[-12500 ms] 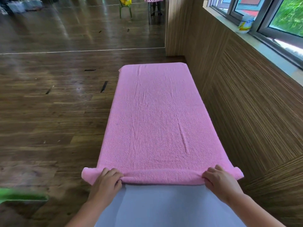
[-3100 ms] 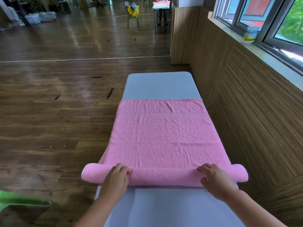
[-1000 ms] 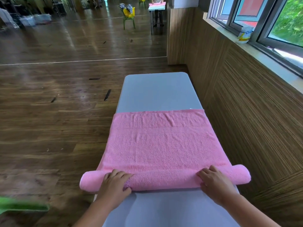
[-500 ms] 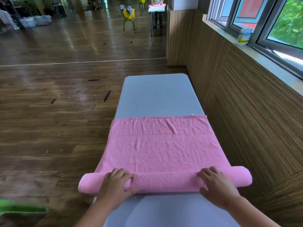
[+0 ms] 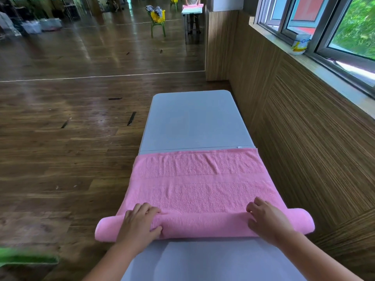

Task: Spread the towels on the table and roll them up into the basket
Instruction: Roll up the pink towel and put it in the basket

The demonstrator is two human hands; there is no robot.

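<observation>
A pink towel lies across the grey table, its near part wound into a thick roll that overhangs both table sides. My left hand rests on the roll's left part, fingers curled over its top. My right hand presses on the roll's right part in the same way. The flat part of the towel reaches to about the table's middle. The basket is not clearly visible.
A wood-panelled wall runs close along the table's right side, with a window sill above it. Dark wooden floor spreads to the left. A green object shows at the lower left edge. Far back stand a chair with a yellow basket and another table.
The roll has grown thicker and moved away from me as both hands pushed it forward. The flat stretch of towel has shortened, baring more grey table at the far end.
</observation>
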